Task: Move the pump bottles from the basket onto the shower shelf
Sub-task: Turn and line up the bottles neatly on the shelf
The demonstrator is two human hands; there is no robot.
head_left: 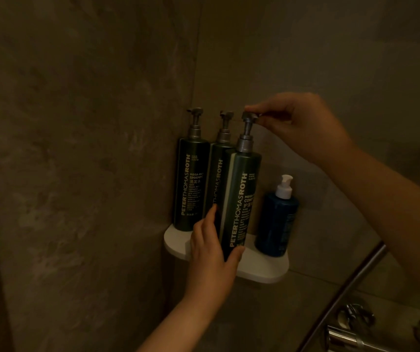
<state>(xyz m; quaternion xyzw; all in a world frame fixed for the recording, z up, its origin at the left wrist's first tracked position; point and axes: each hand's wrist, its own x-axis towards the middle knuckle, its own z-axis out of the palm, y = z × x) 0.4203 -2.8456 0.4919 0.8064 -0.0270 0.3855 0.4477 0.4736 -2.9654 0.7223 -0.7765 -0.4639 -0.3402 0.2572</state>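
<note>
Three tall dark green pump bottles stand on a white corner shelf [267, 271]. The shampoo bottle [191, 184] is at the left, a second bottle [216, 174] sits behind in the corner. The front bottle [242, 199] leans slightly. My left hand [211, 252] wraps its lower body from the left. My right hand [303, 123] pinches its grey pump head [250, 116] from the right. The basket is out of view.
A shorter blue bottle [277, 224] with a white pump stands on the shelf's right side. Brown tiled walls meet in the corner. A chrome rail [351, 288] and shower fittings [356, 323] are at the lower right.
</note>
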